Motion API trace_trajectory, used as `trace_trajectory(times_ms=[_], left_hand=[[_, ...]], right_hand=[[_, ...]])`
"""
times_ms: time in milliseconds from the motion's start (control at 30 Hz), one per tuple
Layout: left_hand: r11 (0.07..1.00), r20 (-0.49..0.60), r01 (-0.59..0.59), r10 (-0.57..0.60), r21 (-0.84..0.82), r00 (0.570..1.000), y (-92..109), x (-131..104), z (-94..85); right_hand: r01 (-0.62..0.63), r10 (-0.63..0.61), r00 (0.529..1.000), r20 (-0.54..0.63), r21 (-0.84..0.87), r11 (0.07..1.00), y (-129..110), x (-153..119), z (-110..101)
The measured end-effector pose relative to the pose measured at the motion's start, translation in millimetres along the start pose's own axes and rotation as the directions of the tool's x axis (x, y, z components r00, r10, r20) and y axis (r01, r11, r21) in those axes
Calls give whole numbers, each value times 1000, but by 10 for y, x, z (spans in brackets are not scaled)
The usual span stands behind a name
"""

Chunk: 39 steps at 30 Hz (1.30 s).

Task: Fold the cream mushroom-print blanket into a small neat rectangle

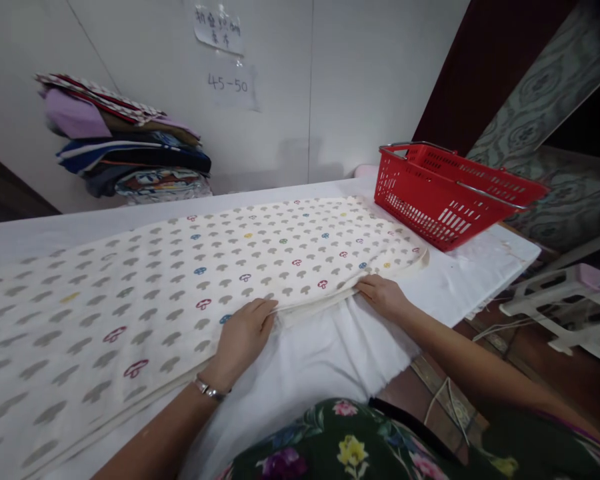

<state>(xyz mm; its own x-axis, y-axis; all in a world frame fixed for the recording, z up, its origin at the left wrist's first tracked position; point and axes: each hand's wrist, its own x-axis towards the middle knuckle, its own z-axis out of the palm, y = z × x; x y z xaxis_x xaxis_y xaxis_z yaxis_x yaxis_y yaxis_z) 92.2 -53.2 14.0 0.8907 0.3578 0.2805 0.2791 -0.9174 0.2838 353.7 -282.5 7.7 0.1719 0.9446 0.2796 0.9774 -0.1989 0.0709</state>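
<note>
A long cream cloth [265,257] with a grey and coloured mushroom print lies folded in layers across the table. My left hand [247,333], with a metal band on its wrist, is closed on the cloth's near edge around the middle. Farther right along the same edge, my right hand [383,295] pinches the layers between thumb and fingers. Between the two hands the edge is slightly lifted and shows more than one layer. The undersides of both hands' fingers are partly hidden by the fabric.
A red plastic basket [430,197] stands at the table's right end. Folded fabrics [135,147] are stacked at the back left against the wall. The white-covered table [460,287] ends at the right, near a plastic stool [575,307]. Handwritten papers [233,83] hang on the wall.
</note>
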Motion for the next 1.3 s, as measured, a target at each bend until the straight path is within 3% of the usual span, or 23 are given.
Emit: trace_trajectory(times_ms=[167, 333, 467, 633, 867, 1200, 1300], left_hand=[[999, -37, -51, 51, 10, 998, -17, -54, 38], [990, -14, -135, 135, 49, 991, 0, -61, 84], [972, 51, -210, 205, 103, 977, 54, -71, 77], [965, 44, -240, 237, 102, 970, 81, -103, 54], [974, -91, -215, 221, 74, 971, 71, -69, 65], [987, -98, -155, 157, 27, 983, 132, -37, 13], [987, -76, -157, 159, 28, 984, 139, -50, 14]], right_hand=[[68, -64, 994, -88, 45, 997, 39, -138, -127], [14, -11, 999, -36, 77, 997, 60, -379, -150], [20, -17, 999, -27, 113, 993, 28, -368, -128], [39, -33, 998, -57, 110, 993, -3, -327, -125], [4, -4, 1000, -6, 111, 994, -33, -380, -117], [162, -177, 981, 73, 174, 971, -566, 59, -119], [158, -169, 984, 60, 158, 975, -741, 200, -77]])
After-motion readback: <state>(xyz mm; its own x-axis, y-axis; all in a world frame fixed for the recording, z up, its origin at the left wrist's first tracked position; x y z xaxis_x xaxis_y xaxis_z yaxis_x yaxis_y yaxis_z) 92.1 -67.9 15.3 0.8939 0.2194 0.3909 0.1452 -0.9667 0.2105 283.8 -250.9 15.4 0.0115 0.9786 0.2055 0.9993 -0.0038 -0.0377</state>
